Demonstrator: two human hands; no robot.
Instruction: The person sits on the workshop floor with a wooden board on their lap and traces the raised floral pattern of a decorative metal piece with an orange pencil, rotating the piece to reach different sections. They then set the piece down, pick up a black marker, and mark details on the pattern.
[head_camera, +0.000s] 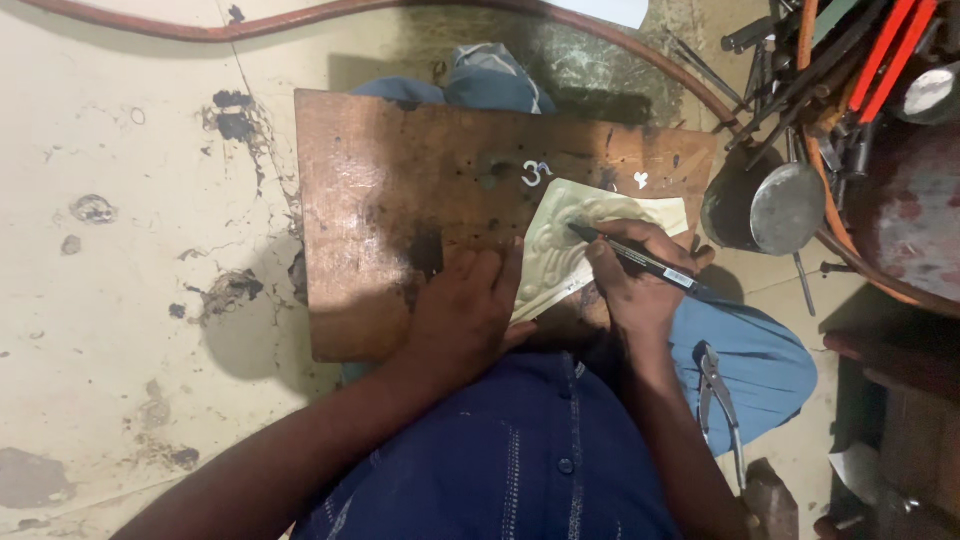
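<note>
A pale embossed metal sheet (570, 235) lies on a worn wooden board (400, 190) resting over my lap. My left hand (465, 310) lies flat on the board, its fingers pressing the sheet's left edge. My right hand (635, 275) grips a black pen (640, 262) with its tip on the raised pattern of the sheet. My blue shirt and blue trousers fill the lower middle.
Metal pliers (722, 400) lie on my right thigh. A dark round metal pot (765, 208) stands right of the board, beside a pile of rods and red-handled tools (850, 70). A reddish hose (300, 18) curves across the stained concrete floor (120, 250).
</note>
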